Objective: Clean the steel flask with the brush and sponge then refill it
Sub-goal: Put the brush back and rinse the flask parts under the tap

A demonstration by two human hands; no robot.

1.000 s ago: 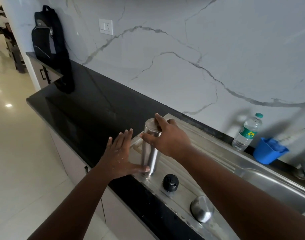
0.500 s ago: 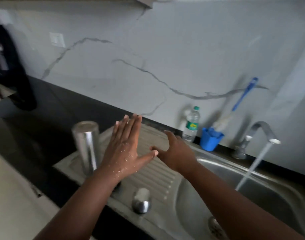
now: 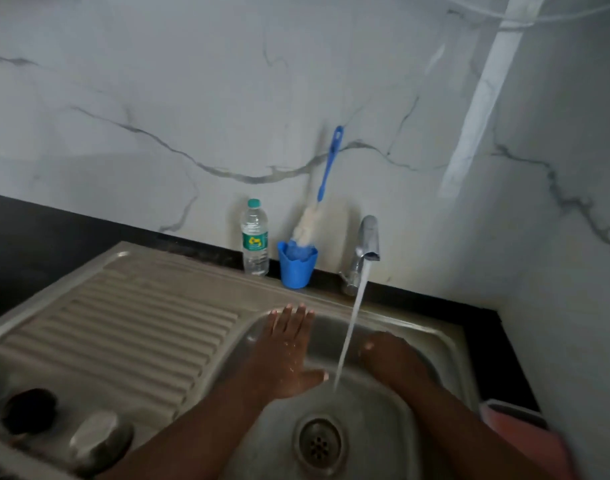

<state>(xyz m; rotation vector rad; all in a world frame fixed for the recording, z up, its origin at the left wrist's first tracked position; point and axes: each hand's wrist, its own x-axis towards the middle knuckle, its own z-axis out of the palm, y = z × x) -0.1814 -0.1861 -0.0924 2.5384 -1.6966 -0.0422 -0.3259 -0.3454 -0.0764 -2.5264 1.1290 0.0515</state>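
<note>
A: At the near left edge of the drainboard (image 3: 130,327), what lies there?

B: A black cap (image 3: 28,410) and a steel lid (image 3: 101,439) lie side by side. At the far left edge a blurred bit of steel shows, perhaps the flask, but one cannot tell.

A: And the hands?

B: Both hang over the sink (image 3: 445,341) basin, either side of the running water (image 3: 348,337). The left hand (image 3: 282,355) is spread flat, fingers straight, thumb out toward the stream, wet with drops, holding nothing. The right hand (image 3: 390,358) holds nothing; its fingers look loosely bent, though blur hides detail.

A: Farther back?

B: The tap (image 3: 365,251) pours. Left of it, on the black tabletop (image 3: 37,237) against the marble wall (image 3: 192,98), stands a blue cup (image 3: 296,268) holding the brush (image 3: 326,181), its blue handle leaning up the wall. A plastic water bottle (image 3: 255,237) stands just beside the cup.
</note>
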